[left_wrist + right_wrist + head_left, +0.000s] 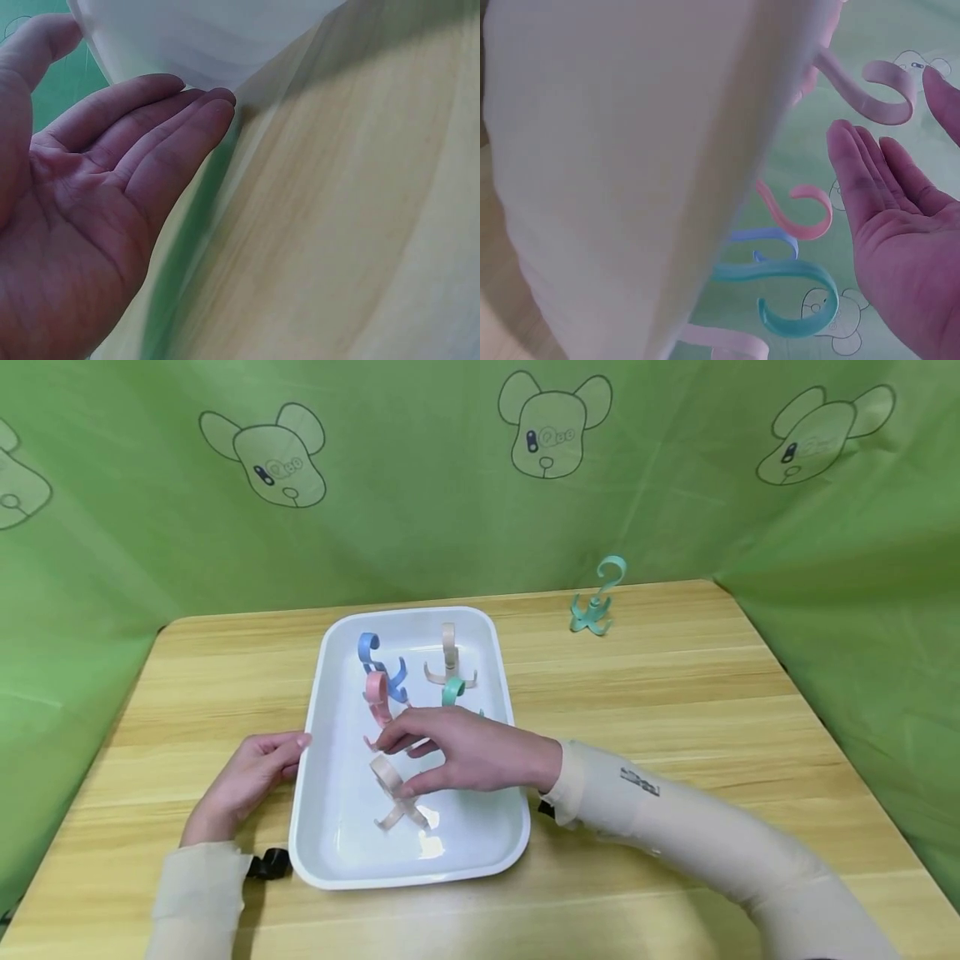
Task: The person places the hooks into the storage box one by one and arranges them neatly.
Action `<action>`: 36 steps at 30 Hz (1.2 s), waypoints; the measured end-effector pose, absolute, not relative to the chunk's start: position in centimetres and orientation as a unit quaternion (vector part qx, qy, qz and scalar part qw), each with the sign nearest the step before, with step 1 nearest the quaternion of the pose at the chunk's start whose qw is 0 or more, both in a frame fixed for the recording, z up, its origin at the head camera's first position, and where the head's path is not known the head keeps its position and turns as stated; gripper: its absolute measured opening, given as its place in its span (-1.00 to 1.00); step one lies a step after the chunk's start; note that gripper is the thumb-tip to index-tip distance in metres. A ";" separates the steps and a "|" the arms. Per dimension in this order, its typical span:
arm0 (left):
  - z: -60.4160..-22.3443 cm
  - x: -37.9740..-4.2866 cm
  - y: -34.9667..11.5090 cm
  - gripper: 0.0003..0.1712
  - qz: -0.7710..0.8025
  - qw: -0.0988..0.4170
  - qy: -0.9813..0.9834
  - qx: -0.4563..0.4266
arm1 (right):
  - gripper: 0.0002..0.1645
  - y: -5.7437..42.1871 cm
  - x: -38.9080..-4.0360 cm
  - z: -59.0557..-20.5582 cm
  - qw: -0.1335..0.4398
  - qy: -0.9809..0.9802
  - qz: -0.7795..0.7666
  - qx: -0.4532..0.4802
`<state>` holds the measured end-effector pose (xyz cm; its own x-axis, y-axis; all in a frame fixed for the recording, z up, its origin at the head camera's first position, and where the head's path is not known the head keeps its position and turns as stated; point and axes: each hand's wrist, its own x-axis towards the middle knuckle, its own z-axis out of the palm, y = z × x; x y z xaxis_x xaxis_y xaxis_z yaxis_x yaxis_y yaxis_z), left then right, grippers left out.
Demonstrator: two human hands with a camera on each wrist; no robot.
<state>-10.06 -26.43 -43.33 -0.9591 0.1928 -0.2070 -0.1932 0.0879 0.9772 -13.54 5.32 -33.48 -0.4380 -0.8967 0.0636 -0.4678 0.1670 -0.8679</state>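
A white tray [341,852] holds several coloured multi-prong hooks. Over its near half is my right hand [480,756], thumb and fingers spread on either side of the curved top of a beige hook [386,774]. In the right wrist view, a gap shows between that hook's curl and the straight fingers [855,176]. My left hand [251,777] is at the tray's left side, thumb at the rim. The left wrist view shows its loosely extended fingers [176,142] right at the outer wall.
Farther up in the tray stand a pink hook [377,693], a blue hook [367,647], another beige hook [449,643] and a green hook [452,690], partly hidden by my right hand. Another green hook [592,614] sits at the table's back right, before the green curtain [420,527].
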 end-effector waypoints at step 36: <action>-43.0 -10.0 -26.4 -0.45 0.669 0.148 0.728 0.006 | -0.73 15.1 -16.7 -30.1 0.082 0.760 -0.547 -0.341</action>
